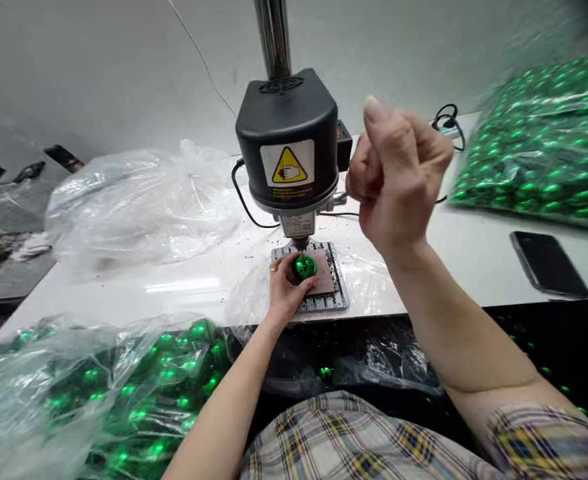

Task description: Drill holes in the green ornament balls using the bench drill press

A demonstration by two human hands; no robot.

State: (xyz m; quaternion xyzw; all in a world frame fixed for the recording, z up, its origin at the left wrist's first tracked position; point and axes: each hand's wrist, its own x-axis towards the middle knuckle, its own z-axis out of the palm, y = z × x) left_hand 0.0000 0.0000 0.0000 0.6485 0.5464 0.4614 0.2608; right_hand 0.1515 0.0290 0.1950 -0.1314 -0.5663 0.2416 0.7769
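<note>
Left hand (288,285) closed round ball (305,268) at 6 o'clock from drill (287,133); piece seemed midway. Right hand (399,177) curled at 3, hold unclear. Near bag (139,387), 8 o'clock, and far bag (544,147), 2, held more; finished lot unclear.

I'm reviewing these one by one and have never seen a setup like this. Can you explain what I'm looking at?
There is no robot here: a camera on a person's head looks forward and down at their own bare hands. The black-headed machine resembles a drill press, with a warning label on its front. Below its tip, the left hand holds a shiny green ball over a slotted metal base. The right hand is raised and curled; whether it grips anything is hidden. On the white table are crumpled clear plastic, a phone and, at right, a bag of green balls. More bagged balls sit at lower left.
</note>
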